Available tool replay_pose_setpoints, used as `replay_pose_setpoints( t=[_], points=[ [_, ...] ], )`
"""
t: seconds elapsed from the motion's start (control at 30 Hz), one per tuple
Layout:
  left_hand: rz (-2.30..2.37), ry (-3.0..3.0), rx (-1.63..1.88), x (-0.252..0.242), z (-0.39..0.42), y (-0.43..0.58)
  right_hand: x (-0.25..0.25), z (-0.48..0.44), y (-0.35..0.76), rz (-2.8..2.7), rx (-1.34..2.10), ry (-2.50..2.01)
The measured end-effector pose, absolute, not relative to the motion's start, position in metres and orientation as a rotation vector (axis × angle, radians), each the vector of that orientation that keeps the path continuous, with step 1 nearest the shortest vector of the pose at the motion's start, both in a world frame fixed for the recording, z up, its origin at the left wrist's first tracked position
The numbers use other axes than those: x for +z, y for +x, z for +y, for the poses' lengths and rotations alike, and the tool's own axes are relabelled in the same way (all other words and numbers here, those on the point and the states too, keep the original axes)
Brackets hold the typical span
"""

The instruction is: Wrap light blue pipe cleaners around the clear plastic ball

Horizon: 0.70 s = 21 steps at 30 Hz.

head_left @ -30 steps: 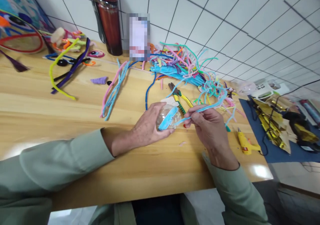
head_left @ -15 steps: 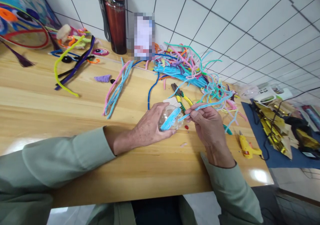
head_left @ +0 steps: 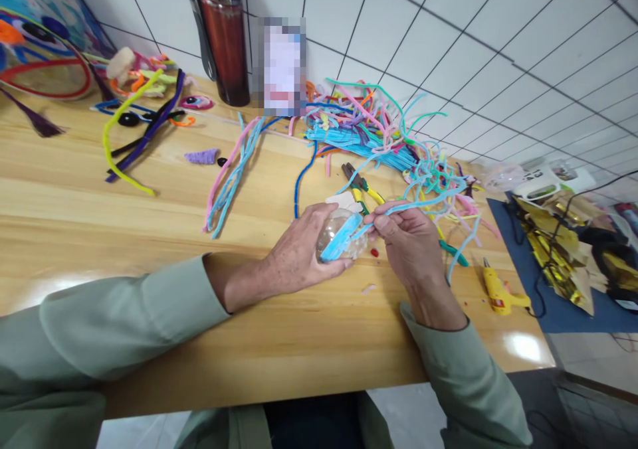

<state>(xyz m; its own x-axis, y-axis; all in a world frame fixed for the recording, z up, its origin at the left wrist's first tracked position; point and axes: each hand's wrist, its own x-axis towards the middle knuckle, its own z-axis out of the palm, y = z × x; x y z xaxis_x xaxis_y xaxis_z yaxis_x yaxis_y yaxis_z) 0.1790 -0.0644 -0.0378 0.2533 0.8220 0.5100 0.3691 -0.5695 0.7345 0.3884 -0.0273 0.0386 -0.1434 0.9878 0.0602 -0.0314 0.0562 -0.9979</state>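
Observation:
My left hand [head_left: 299,253] is closed around a clear plastic ball [head_left: 339,231] held just above the wooden table [head_left: 149,236]. A light blue pipe cleaner [head_left: 343,240] lies wrapped across the ball's front. My right hand [head_left: 411,243] pinches the free length of that blue pipe cleaner [head_left: 413,204], which runs up and to the right toward the pile. The two hands are almost touching at the ball.
A heap of coloured pipe cleaners [head_left: 369,137] lies behind the hands, with pliers [head_left: 359,187] beside it. A yellow glue gun [head_left: 498,293] sits at the right, gold foil on a blue mat [head_left: 558,250] beyond. A red flask [head_left: 219,30] stands by the tiled wall.
My right hand has moved closer to the ball, drawing the blue pipe cleaner in against it. The left hand holds the ball in the same place.

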Motion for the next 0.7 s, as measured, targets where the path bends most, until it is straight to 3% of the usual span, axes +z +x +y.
replay_pose_setpoints(
  t=[0.7],
  points=[
    [1.075,2.06,1.268,-0.04,-0.0638,0.1787,0.0323,-0.0281,0.3915,-1.44,1.155,-1.133]
  ],
)
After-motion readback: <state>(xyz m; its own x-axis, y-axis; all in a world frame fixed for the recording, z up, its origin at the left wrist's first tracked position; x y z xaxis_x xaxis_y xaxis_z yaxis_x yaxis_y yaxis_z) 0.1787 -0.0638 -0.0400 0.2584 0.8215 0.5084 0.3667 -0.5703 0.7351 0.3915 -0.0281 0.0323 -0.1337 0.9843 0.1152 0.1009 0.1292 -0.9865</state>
